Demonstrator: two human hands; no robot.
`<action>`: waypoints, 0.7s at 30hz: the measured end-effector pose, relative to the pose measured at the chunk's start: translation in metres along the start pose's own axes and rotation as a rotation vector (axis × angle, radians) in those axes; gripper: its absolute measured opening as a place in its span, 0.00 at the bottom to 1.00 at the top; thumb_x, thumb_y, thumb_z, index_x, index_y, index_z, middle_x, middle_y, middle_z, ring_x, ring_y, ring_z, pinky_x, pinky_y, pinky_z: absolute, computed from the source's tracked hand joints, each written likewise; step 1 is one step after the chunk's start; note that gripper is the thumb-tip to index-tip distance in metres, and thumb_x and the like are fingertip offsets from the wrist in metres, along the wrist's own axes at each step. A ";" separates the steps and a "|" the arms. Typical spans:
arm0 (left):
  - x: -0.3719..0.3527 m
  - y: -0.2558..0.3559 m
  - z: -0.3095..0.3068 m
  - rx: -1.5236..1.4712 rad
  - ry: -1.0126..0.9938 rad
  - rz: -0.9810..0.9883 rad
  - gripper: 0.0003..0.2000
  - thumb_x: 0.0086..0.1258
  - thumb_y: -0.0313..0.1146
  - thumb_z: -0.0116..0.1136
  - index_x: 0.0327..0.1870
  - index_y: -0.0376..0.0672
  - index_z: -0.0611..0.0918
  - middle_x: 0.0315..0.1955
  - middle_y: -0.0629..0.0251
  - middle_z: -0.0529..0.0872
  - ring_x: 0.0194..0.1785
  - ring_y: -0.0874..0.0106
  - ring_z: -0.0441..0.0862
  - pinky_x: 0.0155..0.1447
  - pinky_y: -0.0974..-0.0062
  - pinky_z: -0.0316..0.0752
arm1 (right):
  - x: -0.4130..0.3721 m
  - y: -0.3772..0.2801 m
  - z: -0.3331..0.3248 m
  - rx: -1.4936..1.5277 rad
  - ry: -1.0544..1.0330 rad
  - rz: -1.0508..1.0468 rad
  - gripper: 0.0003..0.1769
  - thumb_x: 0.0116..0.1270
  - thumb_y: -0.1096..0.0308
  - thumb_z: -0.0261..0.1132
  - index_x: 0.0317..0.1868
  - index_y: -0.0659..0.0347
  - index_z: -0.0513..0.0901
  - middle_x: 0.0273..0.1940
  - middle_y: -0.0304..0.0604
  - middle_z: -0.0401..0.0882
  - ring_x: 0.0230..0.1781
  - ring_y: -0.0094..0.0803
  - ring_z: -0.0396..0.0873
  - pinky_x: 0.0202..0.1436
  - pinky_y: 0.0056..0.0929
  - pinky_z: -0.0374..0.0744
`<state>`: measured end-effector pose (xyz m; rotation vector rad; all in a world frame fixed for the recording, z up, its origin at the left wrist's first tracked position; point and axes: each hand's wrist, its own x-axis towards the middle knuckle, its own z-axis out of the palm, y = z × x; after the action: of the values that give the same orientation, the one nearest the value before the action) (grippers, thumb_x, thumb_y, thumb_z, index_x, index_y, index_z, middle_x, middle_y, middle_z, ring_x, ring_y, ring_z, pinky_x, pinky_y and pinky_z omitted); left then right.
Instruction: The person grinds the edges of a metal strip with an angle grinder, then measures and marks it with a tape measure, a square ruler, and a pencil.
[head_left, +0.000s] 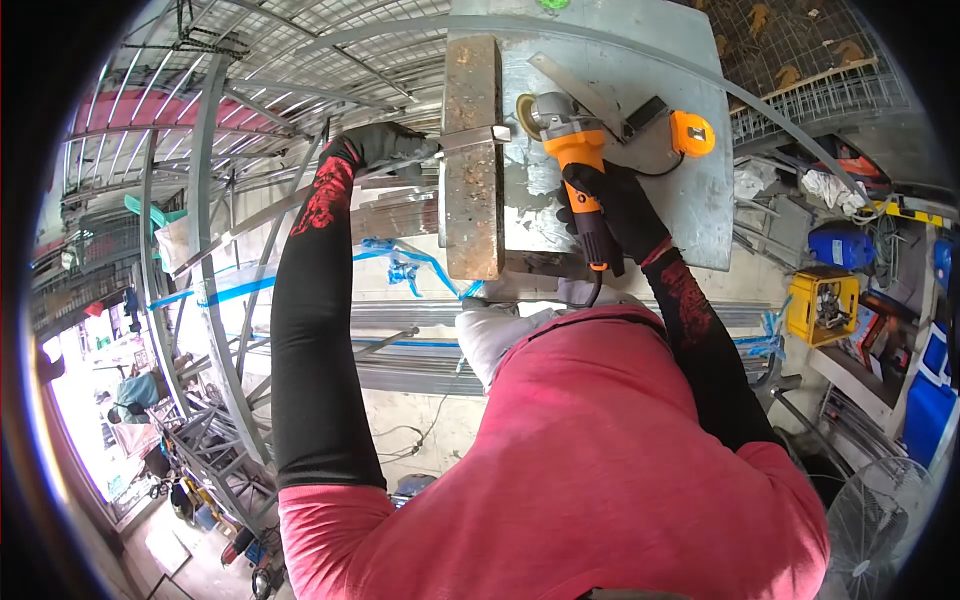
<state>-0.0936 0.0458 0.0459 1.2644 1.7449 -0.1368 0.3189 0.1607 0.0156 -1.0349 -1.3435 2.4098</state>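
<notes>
Left hand [385, 143]: gloved, fingers curled shut round the near end of a flat metal strip [480, 137]. Fingertips are hidden on the far side of the strip, so how far the grip wraps cannot be told. The strip lies crosswise on top of the rusty block [472, 190], its free end poking just past the block's right edge.

Right hand [625, 210]: gloved in black, fingers wrapped tight round the handle of the orange angle grinder [583, 160]. The thumb is not visible. The grinder sits just right of the rusty block, handle toward the person. Its disc [525, 115] is near the strip's free end; whether they touch cannot be made out.

Both forearms wear black sleeves with red print. The person's pink shirt fills the lower frame and hides the floor below the block.

The rusty block rests on the left edge of a grey steel tabletop [690, 210]. Further right of the block on that top is an orange tape measure [692, 133]. Well right of the block, off the table, is a yellow crate [822, 305], contents unclear. Left of the block are curved metal railings [205, 200], cut off by the lens rim.
</notes>
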 end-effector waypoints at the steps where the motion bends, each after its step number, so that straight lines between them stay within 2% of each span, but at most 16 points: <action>1: 0.004 0.000 -0.001 0.117 0.067 0.058 0.41 0.79 0.72 0.56 0.62 0.33 0.88 0.50 0.51 0.95 0.52 0.63 0.93 0.62 0.69 0.86 | 0.000 -0.001 0.001 -0.007 0.003 -0.001 0.23 0.77 0.50 0.73 0.57 0.61 0.85 0.41 0.38 0.86 0.35 0.30 0.90 0.40 0.32 0.90; 2: 0.005 -0.003 0.006 0.119 0.058 0.060 0.41 0.79 0.72 0.56 0.62 0.33 0.88 0.50 0.51 0.95 0.52 0.63 0.93 0.62 0.69 0.86 | -0.002 -0.001 0.001 -0.012 0.007 0.002 0.23 0.76 0.51 0.75 0.57 0.61 0.86 0.41 0.37 0.86 0.35 0.29 0.90 0.39 0.30 0.89; 4: 0.014 -0.035 0.032 -0.340 0.193 0.257 0.37 0.79 0.70 0.57 0.64 0.40 0.88 0.53 0.56 0.95 0.50 0.64 0.93 0.62 0.66 0.85 | -0.002 -0.002 0.000 -0.008 0.004 0.001 0.23 0.76 0.50 0.74 0.56 0.61 0.86 0.41 0.37 0.86 0.35 0.28 0.89 0.39 0.30 0.88; 5: 0.014 -0.040 0.044 -0.233 0.328 0.263 0.31 0.81 0.67 0.58 0.60 0.46 0.91 0.46 0.61 0.96 0.46 0.66 0.93 0.57 0.61 0.85 | -0.001 -0.002 -0.001 -0.010 -0.004 -0.006 0.23 0.76 0.50 0.74 0.56 0.61 0.86 0.41 0.37 0.86 0.35 0.28 0.89 0.39 0.29 0.88; 6: 0.004 -0.024 0.052 -0.236 0.327 0.263 0.31 0.81 0.67 0.58 0.60 0.46 0.91 0.46 0.61 0.96 0.46 0.66 0.93 0.57 0.61 0.85 | 0.000 -0.002 -0.001 -0.012 -0.003 -0.003 0.23 0.76 0.50 0.74 0.56 0.61 0.86 0.41 0.37 0.86 0.35 0.28 0.89 0.39 0.29 0.88; 8: -0.017 0.027 0.071 -0.052 0.741 -0.078 0.28 0.83 0.65 0.54 0.52 0.49 0.94 0.37 0.58 0.95 0.42 0.61 0.94 0.51 0.60 0.85 | 0.005 -0.002 0.000 -0.031 -0.001 -0.001 0.23 0.76 0.50 0.74 0.57 0.60 0.87 0.41 0.36 0.86 0.35 0.26 0.88 0.39 0.29 0.87; 9: -0.012 0.034 0.086 0.085 0.981 -0.058 0.30 0.82 0.67 0.49 0.42 0.52 0.95 0.34 0.52 0.93 0.46 0.50 0.92 0.51 0.54 0.83 | 0.008 -0.003 0.002 -0.036 -0.009 0.002 0.23 0.76 0.50 0.74 0.57 0.60 0.87 0.41 0.36 0.86 0.35 0.26 0.88 0.39 0.29 0.87; 12: -0.008 0.036 0.088 0.103 0.952 -0.137 0.32 0.82 0.68 0.46 0.39 0.53 0.95 0.33 0.53 0.93 0.43 0.50 0.91 0.48 0.50 0.81 | 0.017 0.001 0.005 -0.039 -0.015 -0.036 0.22 0.76 0.49 0.74 0.57 0.59 0.87 0.40 0.36 0.87 0.35 0.25 0.87 0.39 0.28 0.87; 13: -0.007 0.036 0.090 0.115 0.997 -0.115 0.33 0.81 0.70 0.45 0.37 0.53 0.95 0.33 0.52 0.93 0.42 0.49 0.90 0.47 0.48 0.80 | 0.023 0.004 0.005 -0.054 -0.041 -0.058 0.22 0.77 0.49 0.74 0.57 0.58 0.88 0.40 0.36 0.87 0.35 0.25 0.87 0.39 0.28 0.87; 17: -0.003 0.035 0.091 0.154 1.001 -0.160 0.34 0.81 0.70 0.46 0.36 0.51 0.94 0.33 0.51 0.92 0.43 0.48 0.90 0.47 0.48 0.80 | 0.035 0.009 0.002 -0.168 -0.098 -0.042 0.20 0.79 0.53 0.71 0.60 0.58 0.85 0.42 0.37 0.87 0.37 0.26 0.87 0.41 0.30 0.88; 21: -0.004 0.038 0.089 0.122 0.991 -0.187 0.34 0.80 0.70 0.46 0.36 0.50 0.94 0.34 0.50 0.92 0.43 0.47 0.90 0.48 0.48 0.80 | 0.036 0.010 0.002 -0.154 -0.134 -0.085 0.20 0.80 0.53 0.71 0.60 0.58 0.86 0.42 0.36 0.87 0.38 0.25 0.87 0.41 0.30 0.88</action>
<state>-0.0089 0.0094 0.0152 1.3529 2.7271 0.3445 0.2923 0.1712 -0.0088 -0.8444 -1.6055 2.3811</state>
